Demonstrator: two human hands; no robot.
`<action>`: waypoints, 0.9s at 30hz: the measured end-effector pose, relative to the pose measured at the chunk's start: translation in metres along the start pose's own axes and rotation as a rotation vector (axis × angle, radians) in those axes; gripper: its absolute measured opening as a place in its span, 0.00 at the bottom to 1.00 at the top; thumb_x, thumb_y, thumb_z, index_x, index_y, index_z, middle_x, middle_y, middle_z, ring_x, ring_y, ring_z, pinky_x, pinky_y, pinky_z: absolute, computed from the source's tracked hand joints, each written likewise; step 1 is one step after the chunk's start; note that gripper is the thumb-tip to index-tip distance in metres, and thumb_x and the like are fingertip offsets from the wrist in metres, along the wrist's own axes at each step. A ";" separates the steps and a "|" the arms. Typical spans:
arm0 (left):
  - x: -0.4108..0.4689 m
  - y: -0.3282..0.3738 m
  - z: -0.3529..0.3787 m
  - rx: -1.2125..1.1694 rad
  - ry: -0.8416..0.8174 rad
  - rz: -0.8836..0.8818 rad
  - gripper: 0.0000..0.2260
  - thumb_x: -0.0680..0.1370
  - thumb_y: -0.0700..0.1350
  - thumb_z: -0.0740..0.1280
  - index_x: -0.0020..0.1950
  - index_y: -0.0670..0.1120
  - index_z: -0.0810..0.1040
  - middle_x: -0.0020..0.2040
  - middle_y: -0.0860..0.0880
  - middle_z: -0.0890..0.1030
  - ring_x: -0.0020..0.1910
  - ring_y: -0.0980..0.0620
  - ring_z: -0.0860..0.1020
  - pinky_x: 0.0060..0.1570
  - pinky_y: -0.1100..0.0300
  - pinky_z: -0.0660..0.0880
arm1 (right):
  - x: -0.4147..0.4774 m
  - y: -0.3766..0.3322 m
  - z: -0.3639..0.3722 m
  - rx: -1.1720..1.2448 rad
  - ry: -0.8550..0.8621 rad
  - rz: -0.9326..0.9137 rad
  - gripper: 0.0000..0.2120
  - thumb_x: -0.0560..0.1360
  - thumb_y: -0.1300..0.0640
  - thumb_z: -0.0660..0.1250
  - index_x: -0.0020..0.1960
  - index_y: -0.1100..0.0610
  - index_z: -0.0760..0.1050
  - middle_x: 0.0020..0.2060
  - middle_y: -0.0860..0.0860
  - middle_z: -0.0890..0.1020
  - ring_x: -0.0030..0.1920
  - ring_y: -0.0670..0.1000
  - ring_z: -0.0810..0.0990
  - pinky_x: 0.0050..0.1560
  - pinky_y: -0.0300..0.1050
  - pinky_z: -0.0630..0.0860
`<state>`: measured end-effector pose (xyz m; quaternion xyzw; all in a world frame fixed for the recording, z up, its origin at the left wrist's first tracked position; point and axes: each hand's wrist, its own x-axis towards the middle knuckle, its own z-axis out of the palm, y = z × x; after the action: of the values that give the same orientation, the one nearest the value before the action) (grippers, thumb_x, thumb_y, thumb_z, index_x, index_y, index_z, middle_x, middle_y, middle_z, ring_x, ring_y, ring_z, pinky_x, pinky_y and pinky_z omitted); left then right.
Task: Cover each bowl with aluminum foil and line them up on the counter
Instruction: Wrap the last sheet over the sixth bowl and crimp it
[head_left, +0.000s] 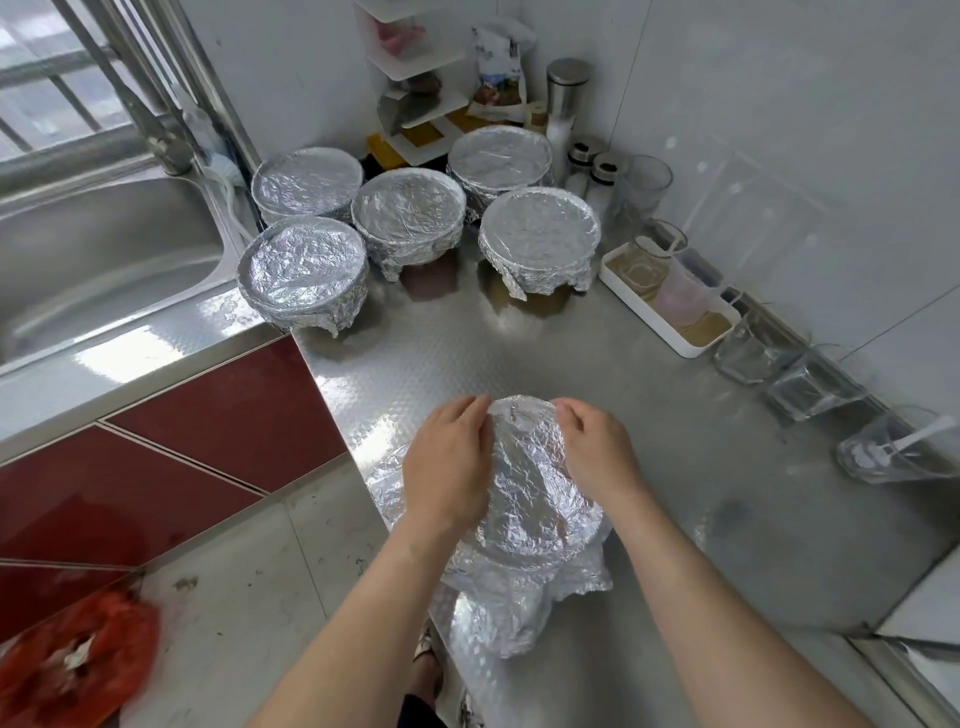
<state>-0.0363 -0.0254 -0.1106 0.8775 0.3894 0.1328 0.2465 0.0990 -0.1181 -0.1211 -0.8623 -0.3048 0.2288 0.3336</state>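
Both hands are bent over one bowl that stands at the near left edge of the tabletop, close to where that edge drops to the floor. A sheet of foil is drawn over its mouth; it is creased flat on top and hangs in a loose, crumpled skirt down the near side. The left hand lies palm down on the left part of the cover. Its fingers are curled together over the far left rim and clamp the foil there. The right hand mirrors it on the right side, with its fingers curled down on the far right rim and the foil pinched beneath them. The fingertips of the two hands are near each other across the far arc of the rim but do not touch. Five other bowls, each already wrapped in foil, stand clustered at the far left corner of the tabletop, just beside the sink. They are well apart from the bowl under the hands. A white tray holding cups sits along the right edge.
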 end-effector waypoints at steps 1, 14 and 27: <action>0.004 0.000 0.000 0.010 -0.003 -0.006 0.15 0.84 0.49 0.57 0.66 0.48 0.78 0.60 0.49 0.81 0.57 0.46 0.78 0.47 0.55 0.72 | 0.001 0.000 0.001 -0.023 0.005 -0.014 0.17 0.83 0.56 0.55 0.36 0.57 0.66 0.27 0.50 0.68 0.32 0.53 0.65 0.32 0.48 0.60; 0.006 -0.003 -0.002 -0.059 -0.034 -0.092 0.16 0.84 0.49 0.57 0.70 0.50 0.73 0.65 0.51 0.78 0.62 0.48 0.75 0.52 0.55 0.72 | -0.028 0.012 -0.032 0.240 0.392 0.275 0.16 0.80 0.59 0.57 0.34 0.57 0.70 0.30 0.52 0.71 0.37 0.55 0.68 0.36 0.48 0.63; 0.017 0.020 0.004 -0.097 -0.047 -0.028 0.12 0.83 0.47 0.61 0.62 0.49 0.81 0.54 0.48 0.85 0.53 0.44 0.81 0.49 0.55 0.74 | -0.031 -0.002 0.005 0.119 0.175 0.158 0.17 0.83 0.55 0.54 0.36 0.55 0.67 0.31 0.48 0.72 0.36 0.54 0.70 0.38 0.48 0.64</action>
<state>-0.0114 -0.0256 -0.1021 0.8619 0.3886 0.1275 0.2997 0.0733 -0.1360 -0.1175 -0.8791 -0.1914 0.1960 0.3901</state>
